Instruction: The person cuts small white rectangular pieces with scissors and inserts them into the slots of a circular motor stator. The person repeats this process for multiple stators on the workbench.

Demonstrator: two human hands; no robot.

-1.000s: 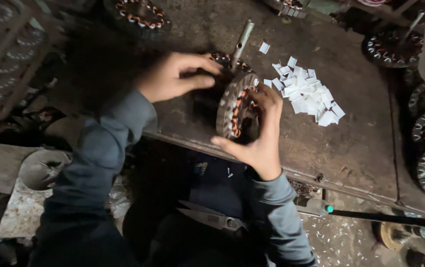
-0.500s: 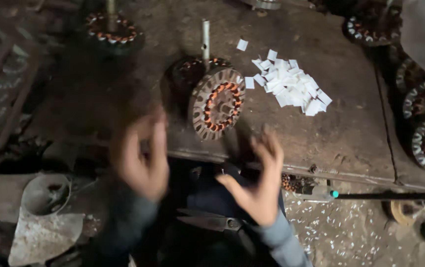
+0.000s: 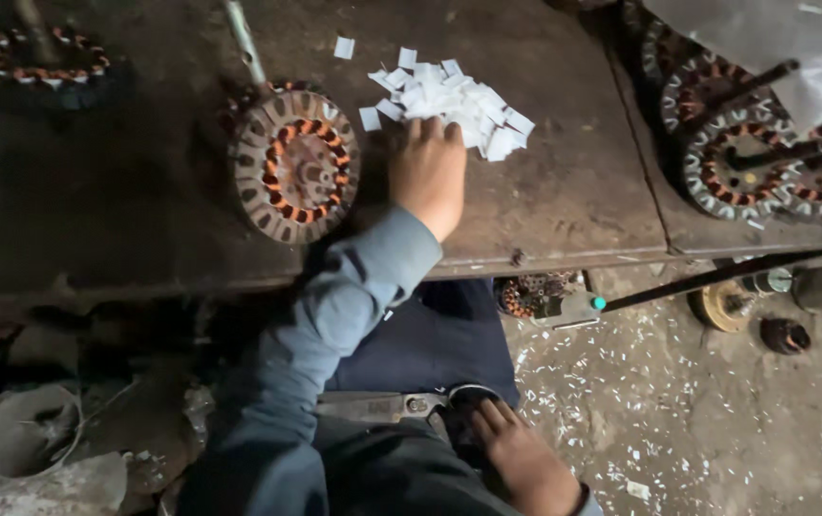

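L hand [image 3: 430, 172] on bench [image 3: 564, 191], fingertips pressed together into white paper slips [image 3: 459, 100]. Wound stator [image 3: 296, 164] just beside it. R hand [image 3: 521, 449] spread on lap.

Two hands show: the left hand [image 3: 430, 172] at the pile of small white paper slips [image 3: 459, 100], too many and too heaped to count, and the right hand [image 3: 521, 459] low by the lap. On the desk [image 3: 564, 201] stand two wound stators, one in the middle [image 3: 298, 164] and one at the far left corner [image 3: 43, 57], with one loose slip [image 3: 344, 47] apart from the pile. At the right edge at least three more stators [image 3: 745, 162] overlap, their exact number unclear, and one dark rod [image 3: 716, 277] lies below the desk.
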